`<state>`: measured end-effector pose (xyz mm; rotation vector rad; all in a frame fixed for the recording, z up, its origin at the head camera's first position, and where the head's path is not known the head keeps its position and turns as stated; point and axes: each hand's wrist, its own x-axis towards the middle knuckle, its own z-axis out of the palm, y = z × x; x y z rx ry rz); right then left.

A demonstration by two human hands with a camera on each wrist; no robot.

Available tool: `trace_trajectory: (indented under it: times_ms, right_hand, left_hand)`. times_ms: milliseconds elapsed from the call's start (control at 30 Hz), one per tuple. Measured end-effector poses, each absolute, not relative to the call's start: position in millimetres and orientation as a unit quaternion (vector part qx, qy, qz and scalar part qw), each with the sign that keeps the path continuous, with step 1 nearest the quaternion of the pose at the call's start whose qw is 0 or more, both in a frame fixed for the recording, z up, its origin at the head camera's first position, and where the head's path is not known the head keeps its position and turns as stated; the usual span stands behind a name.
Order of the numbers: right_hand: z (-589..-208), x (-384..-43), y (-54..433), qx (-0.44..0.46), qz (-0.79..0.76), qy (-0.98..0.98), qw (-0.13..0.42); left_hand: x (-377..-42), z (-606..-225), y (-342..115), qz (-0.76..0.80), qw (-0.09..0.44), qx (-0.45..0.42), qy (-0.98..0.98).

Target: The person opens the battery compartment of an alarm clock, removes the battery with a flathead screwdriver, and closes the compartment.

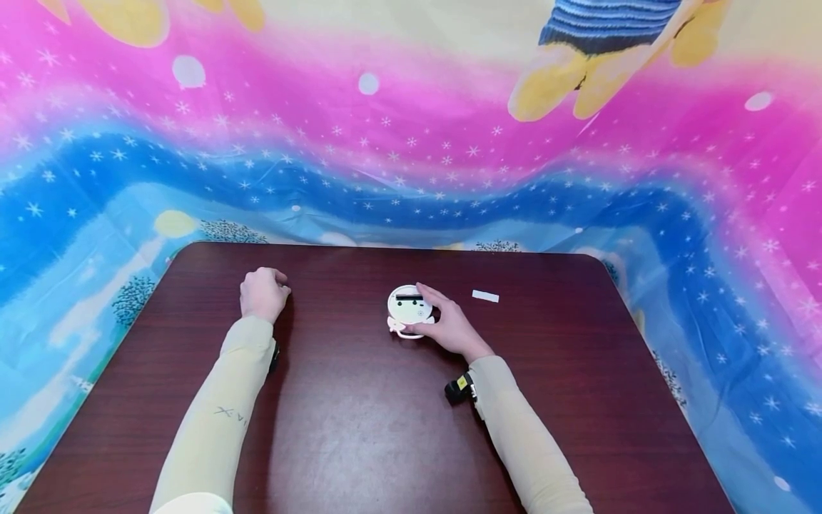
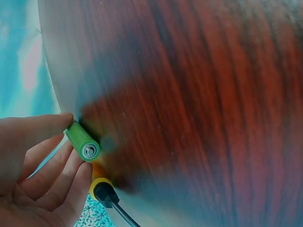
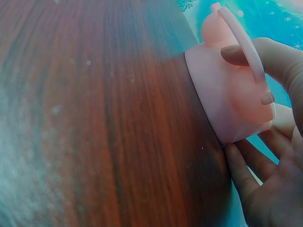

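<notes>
A pale pink twin-bell alarm clock (image 1: 406,312) lies on its face on the table, bells and arched handle toward me. Its back shows a long dark battery slot. My right hand (image 1: 449,327) grips the clock's right side; in the right wrist view the thumb presses near the handle (image 3: 244,40) and other fingers reach around the lower edge. Off to the left, my left hand (image 1: 262,293) pinches a green battery (image 2: 84,142) between thumb and fingertips, one metal end facing the camera. The battery is hidden in the head view.
A small white strip (image 1: 485,295), like a battery cover, lies right of the clock. Behind the left fingers shows a yellow and black piece (image 2: 103,190) with a thin grey shaft. A patterned cloth (image 1: 411,164) hangs beyond the brown table's (image 1: 359,428) far edge.
</notes>
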<state>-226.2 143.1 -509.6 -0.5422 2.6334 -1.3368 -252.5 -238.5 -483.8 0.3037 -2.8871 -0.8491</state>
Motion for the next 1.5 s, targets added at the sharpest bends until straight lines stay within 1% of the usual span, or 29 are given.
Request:
trace_trajectory:
  times_ms: [267, 533, 800, 1067, 1500]
  right_hand:
    - [-509.7, -226.5, 142.6, -0.188, -0.444, 0.874, 0.064]
    - [-509.3, -226.2, 142.6, -0.188, -0.444, 0.874, 0.060]
    - [-510.3, -225.8, 142.3, -0.187, -0.444, 0.874, 0.056]
    - [-509.4, -226.3, 142.1, -0.187, -0.443, 0.875, 0.055]
    - [-509.5, -226.1, 142.6, -0.187, -0.443, 0.875, 0.059]
  left_hand:
    - [-254.7, -483.6, -240.7, -0.286, 0.059, 0.107, -0.950]
    - [-256.5, -475.5, -238.8, -0.296, 0.080, 0.105, -0.946]
    - [-257.2, -469.2, -233.3, -0.306, 0.079, 0.097, -0.944]
    - [-258.1, -460.1, -211.4, -0.328, 0.111, 0.045, -0.937]
    - [-255.2, -447.9, -173.5, -0.369, 0.091, -0.014, -0.925]
